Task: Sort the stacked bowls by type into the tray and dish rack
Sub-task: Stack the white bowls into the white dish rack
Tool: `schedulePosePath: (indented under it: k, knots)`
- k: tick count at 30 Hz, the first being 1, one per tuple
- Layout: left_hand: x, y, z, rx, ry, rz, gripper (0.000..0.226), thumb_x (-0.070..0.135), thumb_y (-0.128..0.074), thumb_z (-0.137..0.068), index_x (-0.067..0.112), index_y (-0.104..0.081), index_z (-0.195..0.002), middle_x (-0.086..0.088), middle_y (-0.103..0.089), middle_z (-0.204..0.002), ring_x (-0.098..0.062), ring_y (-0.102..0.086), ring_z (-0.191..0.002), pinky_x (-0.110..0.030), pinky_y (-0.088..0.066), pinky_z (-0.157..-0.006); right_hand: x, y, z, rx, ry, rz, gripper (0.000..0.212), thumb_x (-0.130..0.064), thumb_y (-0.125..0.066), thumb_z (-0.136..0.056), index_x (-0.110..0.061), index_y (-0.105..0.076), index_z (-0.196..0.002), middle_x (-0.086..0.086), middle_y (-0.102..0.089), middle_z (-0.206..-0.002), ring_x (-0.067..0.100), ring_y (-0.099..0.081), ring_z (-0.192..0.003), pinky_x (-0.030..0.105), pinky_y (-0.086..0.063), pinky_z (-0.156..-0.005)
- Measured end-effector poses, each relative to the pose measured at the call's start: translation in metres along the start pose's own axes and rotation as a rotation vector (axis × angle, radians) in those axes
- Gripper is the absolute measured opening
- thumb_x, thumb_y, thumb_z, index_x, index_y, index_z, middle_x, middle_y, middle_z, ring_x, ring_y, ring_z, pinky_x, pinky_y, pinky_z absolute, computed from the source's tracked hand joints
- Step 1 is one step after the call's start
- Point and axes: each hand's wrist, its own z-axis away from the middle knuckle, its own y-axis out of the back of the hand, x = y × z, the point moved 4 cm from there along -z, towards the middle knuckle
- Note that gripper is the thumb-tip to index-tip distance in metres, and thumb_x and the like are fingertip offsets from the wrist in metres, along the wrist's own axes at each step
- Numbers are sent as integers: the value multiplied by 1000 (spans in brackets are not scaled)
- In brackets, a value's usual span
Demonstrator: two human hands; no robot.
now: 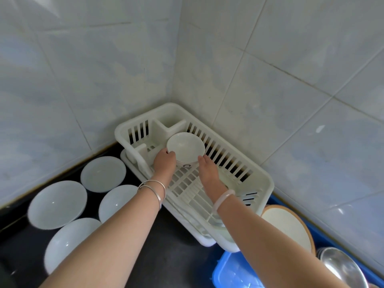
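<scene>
The dish rack [259, 181] sits in the far corner of the dark counter [166, 256], against the tiled walls. One white bowl [185, 146] with a dark mark on its outer wall stands upright at the far end of the rack, just near of the divided cutlery compartment.

The left hand [165, 163] grips the bowl's left rim, fingers closed on it. The right hand [207, 168] lies against the bowl's right side with fingers extended; whether it presses or merely steadies cannot be determined.

Progress, as judged: this bowl is the only one seen in the rack, and it is not yet released. The rest of the rack floor is bare.

Four white bowls [57, 204] lie spread singly on the counter at the left, apart from one another. At the near right, a wood-rimmed bowl [288, 227] and stacked metal bowls [342, 267] rest beside a blue container [234, 273]. No tray is clearly identifiable, so most of the sorting appears to remain.
</scene>
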Motion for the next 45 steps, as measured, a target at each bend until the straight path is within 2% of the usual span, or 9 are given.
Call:
schedulePosePath:
  k: [3, 6, 11, 14, 21, 27, 31, 36, 45]
  knots:
    - [9, 10, 13, -25, -26, 1, 25, 6, -34, -85, 4, -54, -70, -26, -49, -78, -26, -44, -63, -32, -35, -53, -12, 5, 14, 15, 62, 69, 47, -28, -34, -101, -14, -31, -146, 7, -41, -147, 25, -43, -130, 29, -36, -91]
    - [12, 23, 31, -70, -86, 5, 30, 14, -35, -90, 16, -49, -63, -1, -44, -61, -15, -37, -55, -25, -29, -52, -29, 7, 38, 9, 155, 103, 42, -27, -35, -100, -16, -39, -140, 6, -49, -139, 22, -52, -118, 30, -42, -88]
    - [4, 67, 81, -36, -276, -63, 28, 26, -42, -97, 17, -63, -111, 3, -66, -97, -13, -60, -91, -29, -48, -82, -43, -2, 94, -32, 304, 181, 33, -27, -38, -99, -20, -50, -128, -1, -58, -122, 14, -59, -91, 28, -49, -71]
    - [-20, 101, 113, 80, -301, -155, 29, 21, -42, -97, 15, -62, -117, 0, -64, -117, -16, -56, -110, -23, -38, -88, -38, -19, 126, -63, 351, 208, 30, -24, -40, -97, -18, -54, -123, 2, -62, -113, 17, -61, -91, 28, -45, -72]
    - [-91, 172, 160, 335, -251, -213, 27, 9, -47, -94, 12, -62, -116, -3, -65, -120, -22, -58, -114, -27, -42, -91, 13, -76, 156, -171, 240, 368, 28, -24, -45, -94, -15, -55, -119, -3, -60, -93, 6, -54, -72, 20, -39, -57]
    - [-139, 213, 168, 470, -212, -407, 38, 0, -54, -87, 10, -56, -124, -12, -53, -131, -32, -52, -119, -44, -44, -96, 53, -109, 146, -261, 15, 473, 54, -28, -49, -93, -9, -32, -141, 13, -56, -126, 29, -57, -110, 31, -44, -76]
    - [-164, 223, 165, 463, -96, -340, 49, -2, -50, -89, 11, -46, -136, -14, -41, -145, -29, -38, -135, -43, -34, -109, 64, -124, 139, -274, -139, 393, 47, -26, -47, -91, -13, -37, -135, 13, -59, -115, 31, -63, -100, 39, -57, -76]
    - [-180, 225, 165, 475, 27, -109, 56, 1, -47, -89, 17, -37, -142, -11, -54, -137, -32, -54, -120, -39, -41, -98, 65, -137, 134, -212, -266, 72, 37, -10, -48, -90, -8, -47, -126, 17, -57, -120, 28, -62, -95, 29, -57, -61]
    - [-189, 227, 164, 420, 31, 9, 49, 8, -43, -94, 19, -40, -141, -5, -52, -139, -27, -53, -123, -37, -39, -99, 60, -120, 138, -122, -206, -80, 26, 4, -47, -88, -8, -57, -110, 9, -55, -111, 24, -57, -94, 31, -59, -70]
